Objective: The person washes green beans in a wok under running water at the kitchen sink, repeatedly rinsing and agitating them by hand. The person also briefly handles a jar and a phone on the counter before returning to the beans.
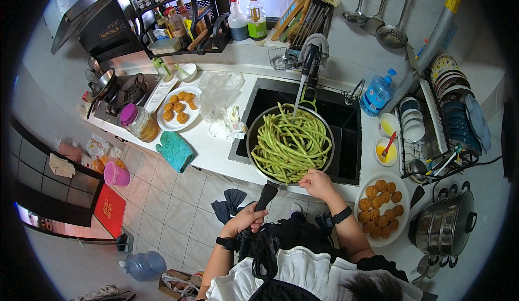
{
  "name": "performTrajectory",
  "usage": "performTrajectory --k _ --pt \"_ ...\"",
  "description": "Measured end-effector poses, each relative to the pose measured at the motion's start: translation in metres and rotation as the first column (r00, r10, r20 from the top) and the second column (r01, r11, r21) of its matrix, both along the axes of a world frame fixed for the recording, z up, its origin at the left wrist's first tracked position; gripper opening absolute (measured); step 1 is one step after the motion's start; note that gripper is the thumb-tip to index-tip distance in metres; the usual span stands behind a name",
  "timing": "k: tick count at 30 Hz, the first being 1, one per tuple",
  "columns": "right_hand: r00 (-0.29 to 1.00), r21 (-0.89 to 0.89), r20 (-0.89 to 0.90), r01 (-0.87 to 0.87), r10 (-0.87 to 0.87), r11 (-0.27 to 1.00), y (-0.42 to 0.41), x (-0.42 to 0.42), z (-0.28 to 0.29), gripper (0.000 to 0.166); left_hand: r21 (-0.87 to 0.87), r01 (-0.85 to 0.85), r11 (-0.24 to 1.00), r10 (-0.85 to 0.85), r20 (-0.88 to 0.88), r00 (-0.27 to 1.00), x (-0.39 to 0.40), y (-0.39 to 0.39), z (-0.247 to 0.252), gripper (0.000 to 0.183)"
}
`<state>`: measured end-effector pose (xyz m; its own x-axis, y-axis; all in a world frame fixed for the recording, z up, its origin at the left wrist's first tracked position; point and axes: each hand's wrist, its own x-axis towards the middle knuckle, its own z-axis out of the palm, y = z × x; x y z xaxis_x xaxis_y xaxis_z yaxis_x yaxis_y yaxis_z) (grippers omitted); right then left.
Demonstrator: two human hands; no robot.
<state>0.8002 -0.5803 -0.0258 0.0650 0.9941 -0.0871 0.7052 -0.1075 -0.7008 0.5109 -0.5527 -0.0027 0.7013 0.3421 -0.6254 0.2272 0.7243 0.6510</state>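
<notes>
A large metal pan (330,155) heaped with long green beans (290,142) sits over the black sink (344,138), its near edge reaching the counter front. Water runs from the faucet (309,59) onto the beans. My left hand (246,220) is wrapped around the pan's black handle (267,196), which points back toward my body. At the near right side, the curled fingers of my right hand (318,184) pinch the pan's rim; the fingertips are partly hidden.
Right of the sink stand a plate of browned round patties (381,207), a bowl with a red brush (387,151), a dish rack (417,151) and a steamer pot (444,220). Leftward are a plastic bag (221,92), another patty plate (178,118), a teal oven mitt (176,151) and a lidded jar (140,126).
</notes>
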Motion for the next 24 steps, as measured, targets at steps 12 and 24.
performTrajectory --k 12,24 --pt "1.0 0.027 0.0 0.014 -0.014 1.0 -0.0013 -0.0009 0.0014 0.008 -0.008 -0.01 1.0 0.01 -0.011 1.0 -0.0004 -0.0011 -0.0019 0.016" --pt "1.0 0.036 0.004 0.016 -0.016 0.999 -0.0014 -0.0016 0.0032 0.007 -0.006 -0.005 1.0 0.005 -0.007 1.0 -0.0007 -0.001 -0.0009 0.017"
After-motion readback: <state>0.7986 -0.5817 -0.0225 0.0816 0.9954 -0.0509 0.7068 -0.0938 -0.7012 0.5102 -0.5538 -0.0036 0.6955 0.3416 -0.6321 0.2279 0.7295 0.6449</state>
